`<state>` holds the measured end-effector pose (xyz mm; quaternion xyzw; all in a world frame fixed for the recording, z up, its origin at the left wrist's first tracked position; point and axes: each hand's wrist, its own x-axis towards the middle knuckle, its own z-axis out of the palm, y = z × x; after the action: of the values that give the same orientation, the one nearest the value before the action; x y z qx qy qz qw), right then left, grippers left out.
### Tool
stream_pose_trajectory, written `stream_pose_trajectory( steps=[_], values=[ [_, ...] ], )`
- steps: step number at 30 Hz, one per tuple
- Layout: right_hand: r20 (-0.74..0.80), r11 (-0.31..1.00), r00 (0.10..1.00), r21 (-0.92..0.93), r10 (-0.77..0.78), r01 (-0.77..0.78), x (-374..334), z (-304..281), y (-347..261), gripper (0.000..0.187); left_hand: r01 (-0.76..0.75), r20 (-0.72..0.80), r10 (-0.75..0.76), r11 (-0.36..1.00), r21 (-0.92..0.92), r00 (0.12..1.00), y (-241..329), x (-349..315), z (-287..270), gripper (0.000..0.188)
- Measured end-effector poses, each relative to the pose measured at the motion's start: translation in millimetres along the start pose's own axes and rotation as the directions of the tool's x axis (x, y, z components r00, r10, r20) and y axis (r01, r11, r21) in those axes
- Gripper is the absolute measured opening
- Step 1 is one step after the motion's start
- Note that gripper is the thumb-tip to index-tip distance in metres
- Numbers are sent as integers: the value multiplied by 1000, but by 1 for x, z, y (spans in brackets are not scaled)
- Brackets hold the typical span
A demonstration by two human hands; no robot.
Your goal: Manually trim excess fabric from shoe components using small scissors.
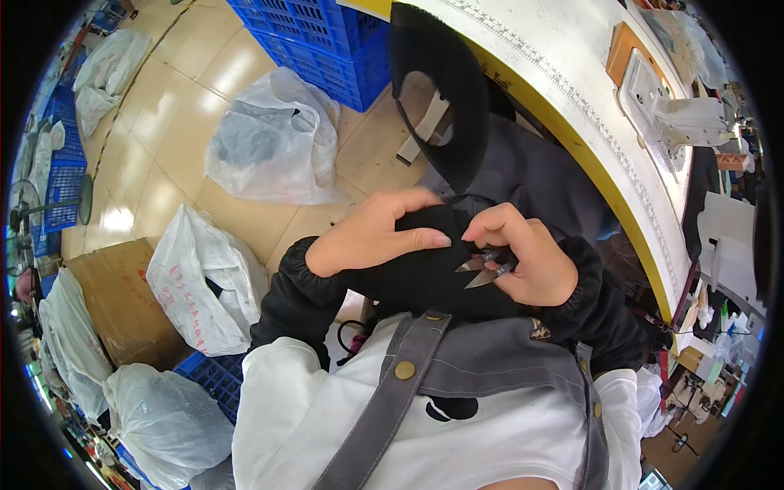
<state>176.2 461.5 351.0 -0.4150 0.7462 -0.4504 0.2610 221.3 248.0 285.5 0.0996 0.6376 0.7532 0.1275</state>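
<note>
Black cloth (425, 282) lies bunched over the lap, right below both hands, touching each. From my remote seat, left hand (367, 237) lies across its upper left part, thumb angled away from the fingers; likely steadying the cloth, but I can't tell whether the blurred fingers grip the far edge. Right hand (531, 257) sits at the cloth's right side: thumb and index tips nearly meet at its surface; anything pinched there is too small for me to make out. Its lower fingers curl round dark-handled snips (483, 278), blades parted and aimed left over the cloth, presumably tucked there to leave the fingertips usable. Lap placement probably keeps the work close in view. Beyond, a looped black piece (465, 90) hangs by the white table (563, 61); I can't tell if they're joined.
</note>
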Motion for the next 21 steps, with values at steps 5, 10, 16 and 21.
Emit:
stream_pose_trajectory(
  steps=[5, 10, 16, 21],
  values=[
    [34, 927, 983, 327, 182, -183, 6, -8, 6, 29, -353, -105, 499, 731, 585, 860, 13, -10, -1, 23],
    [141, 908, 973, 357, 181, -221, 9, -14, 13, 16, -417, 103, 417, 795, 442, 903, 13, -5, -10, 23],
    [157, 873, 947, 368, 281, -320, 18, -25, 17, 45, -441, 99, 433, 845, 302, 896, 12, -7, -9, 21],
    [343, 811, 895, 410, 287, -417, 32, -28, 23, 43, -432, 141, 408, 853, 294, 902, 14, -4, -7, 18]
  ],
)
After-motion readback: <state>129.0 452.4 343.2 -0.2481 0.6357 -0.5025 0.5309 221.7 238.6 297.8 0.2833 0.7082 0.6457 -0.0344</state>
